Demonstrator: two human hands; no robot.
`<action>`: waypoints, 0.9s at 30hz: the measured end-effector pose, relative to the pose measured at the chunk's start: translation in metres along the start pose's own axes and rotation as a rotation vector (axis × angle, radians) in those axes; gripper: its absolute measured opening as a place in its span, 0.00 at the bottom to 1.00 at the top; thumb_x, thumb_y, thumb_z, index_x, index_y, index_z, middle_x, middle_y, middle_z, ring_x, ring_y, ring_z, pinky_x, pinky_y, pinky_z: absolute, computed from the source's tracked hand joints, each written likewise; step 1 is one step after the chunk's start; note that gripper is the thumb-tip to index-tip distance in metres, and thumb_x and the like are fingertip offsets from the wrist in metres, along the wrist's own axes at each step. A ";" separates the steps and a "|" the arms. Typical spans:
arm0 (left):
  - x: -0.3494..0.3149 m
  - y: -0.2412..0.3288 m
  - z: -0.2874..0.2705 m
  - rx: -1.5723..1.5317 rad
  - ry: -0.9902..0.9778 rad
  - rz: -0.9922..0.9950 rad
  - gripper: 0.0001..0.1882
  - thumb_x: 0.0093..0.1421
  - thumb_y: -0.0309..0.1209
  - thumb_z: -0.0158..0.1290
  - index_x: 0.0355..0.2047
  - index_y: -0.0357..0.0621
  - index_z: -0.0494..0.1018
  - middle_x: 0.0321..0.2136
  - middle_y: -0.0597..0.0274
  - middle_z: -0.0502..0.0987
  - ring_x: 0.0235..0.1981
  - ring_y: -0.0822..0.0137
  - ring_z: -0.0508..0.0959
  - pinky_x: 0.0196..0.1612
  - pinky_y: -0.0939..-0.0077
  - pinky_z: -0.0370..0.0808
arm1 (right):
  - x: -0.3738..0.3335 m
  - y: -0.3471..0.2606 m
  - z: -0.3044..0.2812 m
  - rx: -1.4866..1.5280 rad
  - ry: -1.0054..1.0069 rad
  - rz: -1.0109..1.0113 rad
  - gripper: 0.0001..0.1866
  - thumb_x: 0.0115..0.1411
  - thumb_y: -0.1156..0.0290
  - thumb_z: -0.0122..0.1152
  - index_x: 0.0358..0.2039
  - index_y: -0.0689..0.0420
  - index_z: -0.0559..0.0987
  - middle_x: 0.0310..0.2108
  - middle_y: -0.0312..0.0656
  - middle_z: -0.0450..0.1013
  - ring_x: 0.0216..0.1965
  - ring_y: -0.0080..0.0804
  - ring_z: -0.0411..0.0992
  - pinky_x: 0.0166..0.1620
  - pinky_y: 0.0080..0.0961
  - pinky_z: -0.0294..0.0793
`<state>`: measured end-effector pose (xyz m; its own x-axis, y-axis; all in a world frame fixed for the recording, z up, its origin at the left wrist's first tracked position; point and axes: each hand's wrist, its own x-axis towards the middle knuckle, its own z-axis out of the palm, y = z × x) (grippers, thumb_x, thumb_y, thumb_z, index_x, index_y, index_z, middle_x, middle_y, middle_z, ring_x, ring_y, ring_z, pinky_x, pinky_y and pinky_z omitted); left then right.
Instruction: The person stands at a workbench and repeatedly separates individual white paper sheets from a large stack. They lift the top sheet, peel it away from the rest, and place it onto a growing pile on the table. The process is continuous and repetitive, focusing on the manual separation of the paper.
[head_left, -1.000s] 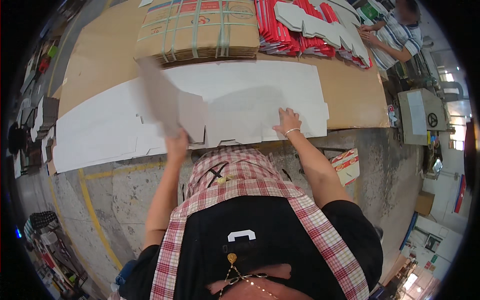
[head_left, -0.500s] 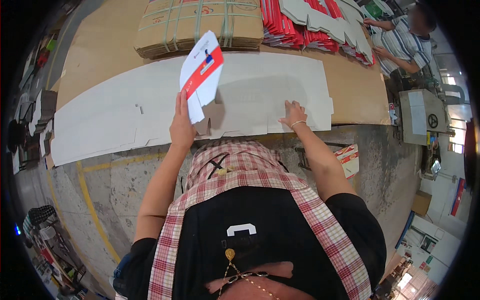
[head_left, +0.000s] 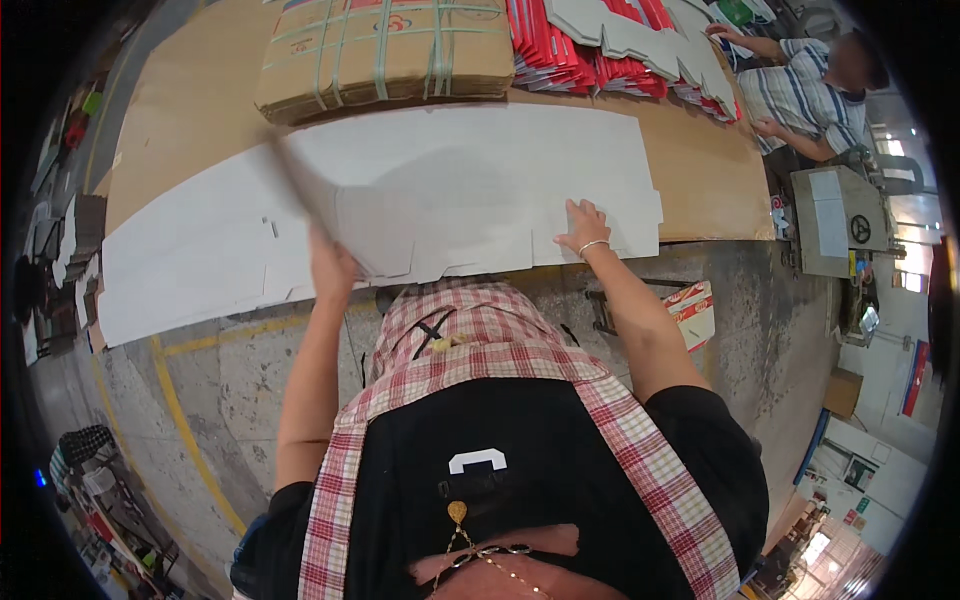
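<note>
My left hand [head_left: 332, 268] is closed on a printed carton blank [head_left: 292, 178], which stands nearly edge-on to me and is smeared by motion. Its lower end is by my fingers, and its upper end leans away to the left. Beneath it spreads a long white cardboard sheet [head_left: 490, 185] with slots and cut flaps along its near edge. On the right part of that sheet rests my right hand [head_left: 583, 230], fingers apart and nothing in them. The shadow of the blank falls across the sheet between my hands.
Behind the sheet lies a strapped bundle of brown cardboard [head_left: 385, 55]. Right of it are piled red and white carton blanks [head_left: 560, 50]. A person in a striped shirt [head_left: 800, 95] works at the table's far right, near a grey machine [head_left: 840, 220]. Brown board [head_left: 190, 85] covers the table.
My left hand has moved left with the carton blank and turned it from its printed face to nearly edge-on. My right hand has stayed on the sheet.
</note>
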<state>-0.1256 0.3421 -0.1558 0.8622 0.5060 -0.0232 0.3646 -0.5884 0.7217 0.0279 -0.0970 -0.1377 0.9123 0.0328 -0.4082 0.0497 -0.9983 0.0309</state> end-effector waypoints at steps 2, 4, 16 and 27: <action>-0.017 0.102 -0.020 0.124 -0.012 0.192 0.40 0.44 0.12 0.43 0.62 0.36 0.52 0.58 0.40 0.59 0.49 0.51 0.73 0.50 0.68 0.70 | 0.000 0.005 0.001 0.007 -0.019 -0.010 0.47 0.38 0.53 0.74 0.60 0.38 0.61 0.63 0.38 0.52 0.59 0.48 0.55 0.53 0.49 0.66; -0.022 0.104 -0.025 0.057 -0.022 0.111 0.36 0.48 0.15 0.46 0.61 0.37 0.54 0.56 0.42 0.63 0.50 0.52 0.73 0.50 0.66 0.70 | 0.004 0.007 -0.003 0.004 -0.025 -0.013 0.47 0.39 0.54 0.74 0.60 0.38 0.61 0.63 0.38 0.52 0.59 0.48 0.55 0.53 0.50 0.66; 0.005 -0.028 -0.021 -0.137 0.008 0.027 0.24 0.56 0.26 0.49 0.53 0.28 0.62 0.46 0.42 0.73 0.45 0.52 0.76 0.40 0.65 0.74 | 0.008 0.009 0.001 0.009 0.019 -0.029 0.48 0.39 0.55 0.74 0.61 0.37 0.60 0.62 0.37 0.53 0.59 0.47 0.55 0.53 0.49 0.66; -0.008 -0.049 -0.016 -1.299 0.060 -0.665 0.19 0.60 0.33 0.53 0.46 0.33 0.69 0.42 0.50 0.75 0.45 0.57 0.75 0.44 0.68 0.73 | 0.026 0.033 0.008 0.013 0.062 -0.084 0.48 0.38 0.53 0.73 0.62 0.40 0.61 0.63 0.46 0.53 0.63 0.50 0.52 0.59 0.47 0.60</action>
<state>-0.1555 0.3769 -0.1803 0.6374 0.4960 -0.5896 0.0860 0.7147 0.6942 0.0496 -0.1293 -0.1546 0.9285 0.1188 -0.3519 0.1220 -0.9924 -0.0131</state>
